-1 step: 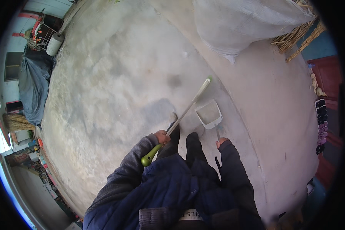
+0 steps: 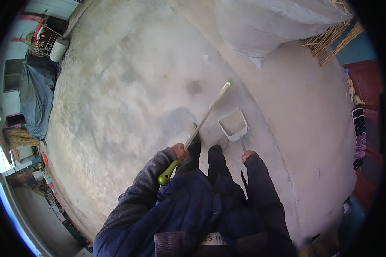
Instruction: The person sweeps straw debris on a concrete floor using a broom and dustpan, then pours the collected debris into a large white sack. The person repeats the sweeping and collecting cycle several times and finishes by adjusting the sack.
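Observation:
My left hand [image 2: 179,150] grips the thin pole of a broom [image 2: 201,122] near its green end. The pole slants up and to the right, and its pale green head [image 2: 222,91] rests on the concrete floor [image 2: 128,98]. My right hand [image 2: 247,156] holds the short handle of a white dustpan [image 2: 233,124]. The pan sits flat on the floor just right of the broom pole, its mouth facing away from me. My dark trouser legs and blue padded jacket fill the lower middle.
A big white sack [image 2: 266,25] lies at the top right, with dry reeds [image 2: 330,38] behind it. A red door [image 2: 366,81] and a row of shoes [image 2: 358,137] line the right wall. A grey tarp-covered heap [image 2: 34,98] and a pale cylinder [image 2: 58,48] stand far left.

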A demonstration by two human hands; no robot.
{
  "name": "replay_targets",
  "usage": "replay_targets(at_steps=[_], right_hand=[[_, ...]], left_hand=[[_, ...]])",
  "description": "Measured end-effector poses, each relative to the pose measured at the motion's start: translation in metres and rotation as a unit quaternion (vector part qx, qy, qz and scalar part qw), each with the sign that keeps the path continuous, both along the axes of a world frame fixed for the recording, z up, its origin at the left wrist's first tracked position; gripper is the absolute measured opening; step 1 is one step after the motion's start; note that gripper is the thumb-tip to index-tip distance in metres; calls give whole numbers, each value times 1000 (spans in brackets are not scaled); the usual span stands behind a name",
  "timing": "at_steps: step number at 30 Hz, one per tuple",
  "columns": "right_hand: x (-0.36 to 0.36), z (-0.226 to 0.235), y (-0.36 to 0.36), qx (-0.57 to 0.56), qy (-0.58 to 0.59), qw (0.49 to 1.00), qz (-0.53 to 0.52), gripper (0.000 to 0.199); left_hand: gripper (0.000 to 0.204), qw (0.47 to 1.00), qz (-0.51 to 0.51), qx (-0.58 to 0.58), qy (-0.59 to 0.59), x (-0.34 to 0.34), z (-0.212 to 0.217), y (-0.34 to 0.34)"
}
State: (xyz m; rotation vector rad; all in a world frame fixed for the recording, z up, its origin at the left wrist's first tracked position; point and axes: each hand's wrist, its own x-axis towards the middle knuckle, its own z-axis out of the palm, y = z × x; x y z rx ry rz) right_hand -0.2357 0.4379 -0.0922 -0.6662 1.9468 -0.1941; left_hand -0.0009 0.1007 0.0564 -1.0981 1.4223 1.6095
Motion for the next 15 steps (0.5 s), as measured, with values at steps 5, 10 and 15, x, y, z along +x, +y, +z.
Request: replay_targets(at_steps=[5,10,15], right_hand=[[8,4,7,1,1,999,-53,24],[11,36,-12,30,77,996,39,28],[16,31,-6,26,50,997,49,26]], left_hand=[[17,994,-33,-65,-80,13,-31,7],[36,988,-96,-84,-87,-28,-29,62],[33,989,-134,-36,-47,-43,-12,79]])
